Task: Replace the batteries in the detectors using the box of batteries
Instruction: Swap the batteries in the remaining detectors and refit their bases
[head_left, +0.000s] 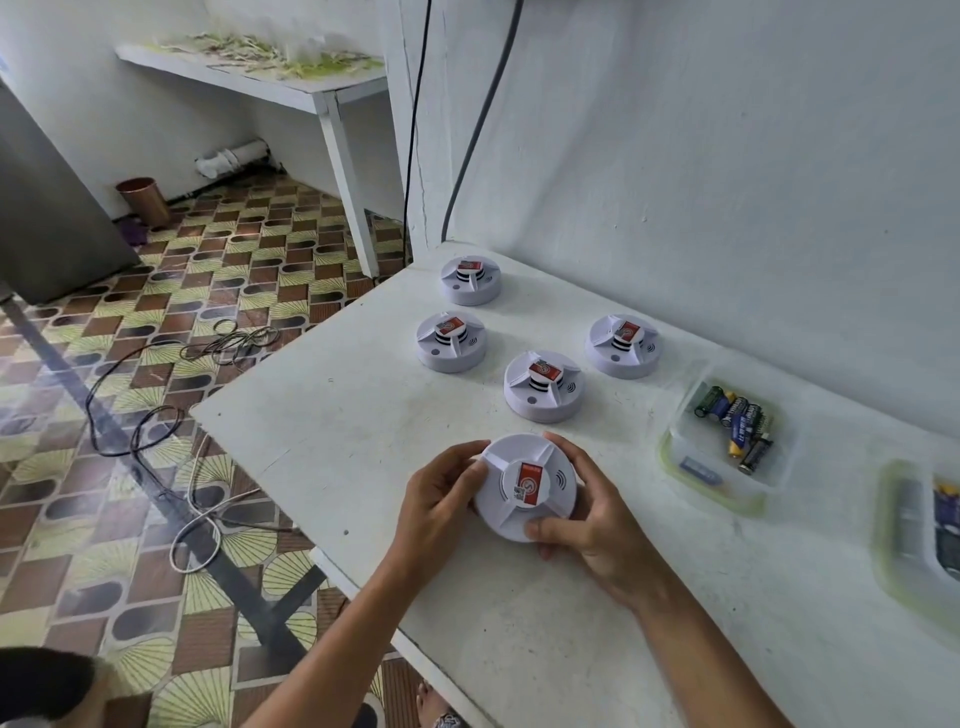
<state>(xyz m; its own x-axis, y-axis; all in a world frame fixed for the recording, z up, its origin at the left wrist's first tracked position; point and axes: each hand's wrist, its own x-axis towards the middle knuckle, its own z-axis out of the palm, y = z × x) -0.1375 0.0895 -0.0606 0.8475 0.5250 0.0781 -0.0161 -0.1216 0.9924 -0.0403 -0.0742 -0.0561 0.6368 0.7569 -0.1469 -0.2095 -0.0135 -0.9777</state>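
Holding one detector (524, 486) just above the tabletop (363, 415), the left hand (434, 512) and right hand (589, 525) have their fingers (470, 462) curled on its opposite rims. The battery box (724, 441) lies beyond the right hand, which is nearer to it. Four other detectors (543, 385) wait farther ahead.

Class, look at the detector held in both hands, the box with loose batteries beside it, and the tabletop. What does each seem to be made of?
Detector: apparently white moulded plastic, matt, with crisp ribs and a printed red label.
Battery box: likely clear plastic, since the table shows through its walls; the greenish rim could be a softer seal.
Tabletop: white-painted, scuffed and speckled; what lies under the paint can't be told.
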